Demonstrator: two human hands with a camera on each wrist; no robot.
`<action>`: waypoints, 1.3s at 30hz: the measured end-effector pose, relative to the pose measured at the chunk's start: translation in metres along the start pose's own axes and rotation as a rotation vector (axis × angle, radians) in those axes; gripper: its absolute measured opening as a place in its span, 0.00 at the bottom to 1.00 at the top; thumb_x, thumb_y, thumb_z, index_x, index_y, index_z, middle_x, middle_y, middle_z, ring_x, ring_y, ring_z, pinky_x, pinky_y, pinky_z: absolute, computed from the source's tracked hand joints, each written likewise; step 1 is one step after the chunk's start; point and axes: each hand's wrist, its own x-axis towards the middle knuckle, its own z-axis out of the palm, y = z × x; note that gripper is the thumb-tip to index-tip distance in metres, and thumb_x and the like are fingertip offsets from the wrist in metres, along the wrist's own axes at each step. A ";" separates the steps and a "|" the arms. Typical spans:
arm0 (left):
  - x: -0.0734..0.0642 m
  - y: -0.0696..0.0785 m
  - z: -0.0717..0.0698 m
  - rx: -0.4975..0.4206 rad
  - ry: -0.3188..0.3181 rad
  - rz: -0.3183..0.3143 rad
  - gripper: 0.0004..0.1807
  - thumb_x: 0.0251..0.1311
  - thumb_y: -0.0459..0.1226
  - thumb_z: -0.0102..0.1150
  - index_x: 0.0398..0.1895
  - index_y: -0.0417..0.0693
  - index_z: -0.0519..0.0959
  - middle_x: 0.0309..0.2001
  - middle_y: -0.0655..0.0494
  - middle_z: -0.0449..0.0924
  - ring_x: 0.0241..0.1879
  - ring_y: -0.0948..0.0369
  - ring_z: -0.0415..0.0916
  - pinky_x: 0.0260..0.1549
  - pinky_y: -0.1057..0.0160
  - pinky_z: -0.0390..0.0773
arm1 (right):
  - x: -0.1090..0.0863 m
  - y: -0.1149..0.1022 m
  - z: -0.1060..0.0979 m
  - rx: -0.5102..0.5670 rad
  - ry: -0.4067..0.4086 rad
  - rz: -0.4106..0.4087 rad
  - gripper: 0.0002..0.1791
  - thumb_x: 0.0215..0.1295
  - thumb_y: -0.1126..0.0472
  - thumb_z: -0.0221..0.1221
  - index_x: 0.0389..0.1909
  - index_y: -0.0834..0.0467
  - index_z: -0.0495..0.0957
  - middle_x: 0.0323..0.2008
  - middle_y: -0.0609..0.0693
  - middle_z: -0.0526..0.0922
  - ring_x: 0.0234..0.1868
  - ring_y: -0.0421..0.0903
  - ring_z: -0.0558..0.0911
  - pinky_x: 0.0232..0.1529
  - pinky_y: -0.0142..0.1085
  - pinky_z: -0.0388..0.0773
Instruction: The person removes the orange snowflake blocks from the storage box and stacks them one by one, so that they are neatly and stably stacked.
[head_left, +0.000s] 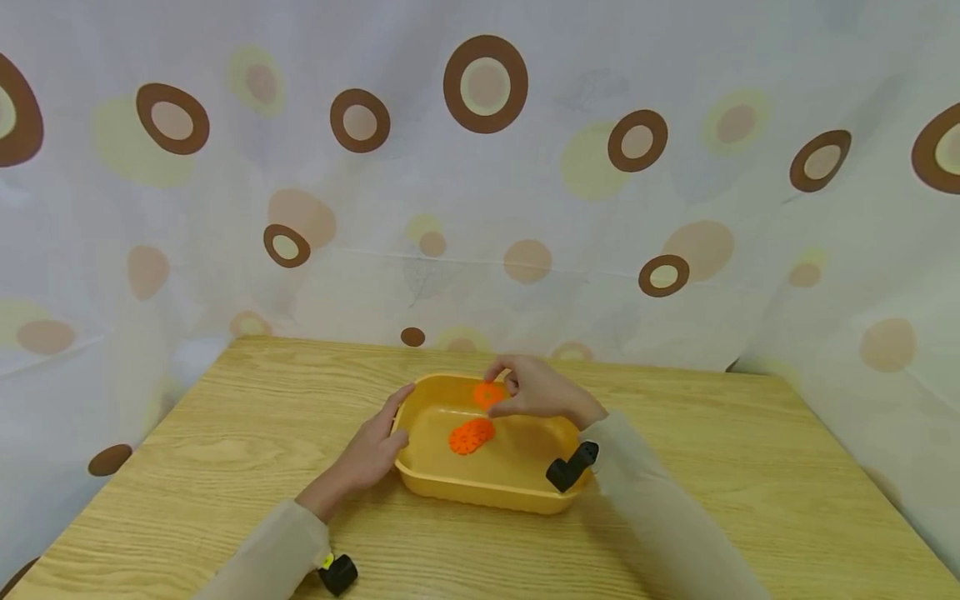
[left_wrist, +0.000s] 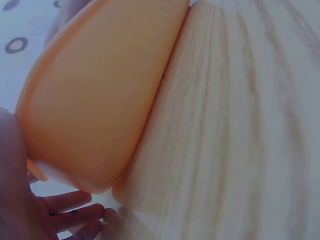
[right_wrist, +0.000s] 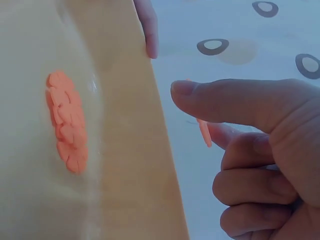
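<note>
A yellow plastic basin [head_left: 480, 493] stands on the table. My left hand [head_left: 375, 446] holds its left end, thumb over the rim on the inner side and fingers along the outside. In the left wrist view, the basin's outer wall [left_wrist: 100, 100] rises beside that hand [left_wrist: 30, 200]. Above the basin's far side, my right hand [head_left: 543, 390] pinches an orange flower-shaped disc [head_left: 487, 395] between thumb and index finger, the other fingers curled in. Mostly the disc's edge [right_wrist: 205, 132] shows in the right wrist view. Several similar orange discs [head_left: 471, 436] overlap on the basin floor.
The wooden table [head_left: 225, 433] extends around the basin on all sides. A white sheet [head_left: 420, 192] with brown and beige circles hangs behind and beside it. Black wrist cameras sit on both sleeves, the right camera [head_left: 572, 467] over the basin's near right corner.
</note>
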 end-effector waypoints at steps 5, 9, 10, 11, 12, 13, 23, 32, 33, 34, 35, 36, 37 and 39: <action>0.001 0.000 0.000 0.007 0.006 0.001 0.36 0.60 0.30 0.40 0.75 0.46 0.51 0.70 0.39 0.61 0.62 0.49 0.67 0.62 0.44 0.64 | -0.008 0.004 -0.004 0.025 0.023 0.005 0.20 0.55 0.62 0.68 0.47 0.64 0.74 0.14 0.42 0.58 0.16 0.38 0.57 0.29 0.31 0.65; 0.001 0.000 0.001 0.007 0.007 0.003 0.36 0.60 0.30 0.40 0.75 0.46 0.51 0.70 0.39 0.61 0.62 0.48 0.67 0.62 0.44 0.64 | -0.015 0.008 -0.007 0.051 0.029 0.024 0.20 0.56 0.62 0.67 0.47 0.64 0.74 0.14 0.43 0.57 0.16 0.38 0.55 0.30 0.31 0.66; 0.001 0.000 0.001 0.005 0.007 0.003 0.36 0.60 0.29 0.41 0.75 0.46 0.51 0.70 0.39 0.61 0.62 0.48 0.67 0.62 0.44 0.64 | -0.016 0.008 -0.007 0.052 0.030 0.028 0.20 0.56 0.62 0.67 0.48 0.64 0.74 0.14 0.43 0.57 0.16 0.37 0.55 0.31 0.32 0.67; 0.001 0.000 0.001 0.003 0.006 0.002 0.36 0.60 0.29 0.41 0.75 0.46 0.51 0.70 0.39 0.60 0.63 0.48 0.66 0.62 0.44 0.64 | -0.018 0.009 -0.008 0.054 0.031 0.037 0.20 0.56 0.62 0.67 0.48 0.64 0.74 0.14 0.43 0.57 0.15 0.37 0.55 0.32 0.32 0.67; 0.001 0.000 0.001 0.002 0.006 0.002 0.36 0.60 0.29 0.41 0.75 0.46 0.51 0.70 0.39 0.60 0.63 0.48 0.66 0.62 0.44 0.64 | -0.019 0.010 -0.008 0.048 0.034 0.043 0.20 0.56 0.62 0.67 0.48 0.63 0.75 0.14 0.43 0.56 0.15 0.38 0.54 0.32 0.32 0.67; 0.001 0.000 0.001 0.004 0.008 0.003 0.36 0.60 0.29 0.41 0.75 0.46 0.51 0.70 0.39 0.60 0.63 0.48 0.66 0.62 0.44 0.64 | -0.021 0.011 -0.009 0.046 0.036 0.051 0.20 0.56 0.61 0.67 0.48 0.63 0.75 0.14 0.43 0.56 0.15 0.38 0.54 0.33 0.32 0.68; 0.000 0.001 0.001 0.000 0.008 -0.003 0.36 0.60 0.29 0.41 0.75 0.46 0.51 0.70 0.38 0.60 0.63 0.47 0.66 0.62 0.44 0.64 | -0.035 0.017 -0.015 0.063 0.061 0.032 0.21 0.56 0.61 0.67 0.48 0.64 0.75 0.13 0.41 0.55 0.15 0.36 0.54 0.35 0.32 0.70; 0.000 0.002 0.000 -0.003 0.004 0.000 0.37 0.60 0.30 0.40 0.75 0.46 0.51 0.71 0.38 0.60 0.65 0.46 0.64 0.64 0.43 0.61 | -0.052 0.030 -0.023 0.121 0.107 0.080 0.22 0.56 0.61 0.67 0.50 0.63 0.75 0.14 0.42 0.55 0.15 0.37 0.54 0.28 0.30 0.65; 0.000 0.003 -0.001 -0.003 0.006 0.001 0.37 0.60 0.30 0.40 0.75 0.46 0.51 0.71 0.38 0.60 0.65 0.46 0.64 0.64 0.43 0.61 | -0.053 0.032 -0.024 0.129 0.111 0.080 0.22 0.56 0.61 0.67 0.50 0.64 0.75 0.14 0.43 0.55 0.15 0.37 0.54 0.27 0.30 0.64; 0.000 0.003 -0.001 -0.002 0.006 0.002 0.37 0.60 0.30 0.40 0.75 0.46 0.51 0.71 0.38 0.60 0.65 0.46 0.64 0.64 0.43 0.61 | -0.055 0.033 -0.025 0.139 0.114 0.080 0.21 0.56 0.62 0.67 0.50 0.64 0.75 0.14 0.43 0.55 0.15 0.37 0.54 0.26 0.30 0.64; 0.000 0.004 -0.001 0.001 0.007 0.002 0.37 0.59 0.30 0.40 0.75 0.46 0.51 0.71 0.38 0.60 0.66 0.46 0.63 0.64 0.43 0.60 | -0.057 0.034 -0.026 0.142 0.116 0.079 0.21 0.56 0.62 0.67 0.49 0.64 0.75 0.14 0.43 0.55 0.15 0.37 0.54 0.27 0.29 0.65; 0.000 0.004 -0.001 0.002 0.007 0.001 0.37 0.60 0.30 0.41 0.75 0.46 0.51 0.71 0.38 0.60 0.66 0.46 0.63 0.64 0.43 0.60 | -0.058 0.034 -0.026 0.143 0.119 0.075 0.21 0.56 0.62 0.67 0.49 0.65 0.75 0.14 0.43 0.55 0.15 0.37 0.54 0.28 0.29 0.66; -0.001 0.004 -0.001 0.003 0.006 -0.001 0.37 0.60 0.30 0.41 0.75 0.46 0.51 0.71 0.38 0.60 0.65 0.46 0.64 0.64 0.43 0.61 | -0.060 0.034 -0.027 0.148 0.121 0.072 0.21 0.55 0.63 0.67 0.49 0.66 0.75 0.14 0.43 0.55 0.15 0.37 0.53 0.29 0.29 0.66; -0.001 0.003 0.000 0.005 0.004 -0.004 0.37 0.60 0.30 0.41 0.75 0.46 0.51 0.70 0.38 0.60 0.65 0.46 0.64 0.63 0.43 0.62 | -0.064 0.035 -0.026 0.154 0.116 0.073 0.21 0.55 0.63 0.67 0.48 0.66 0.75 0.14 0.43 0.55 0.15 0.36 0.54 0.31 0.29 0.68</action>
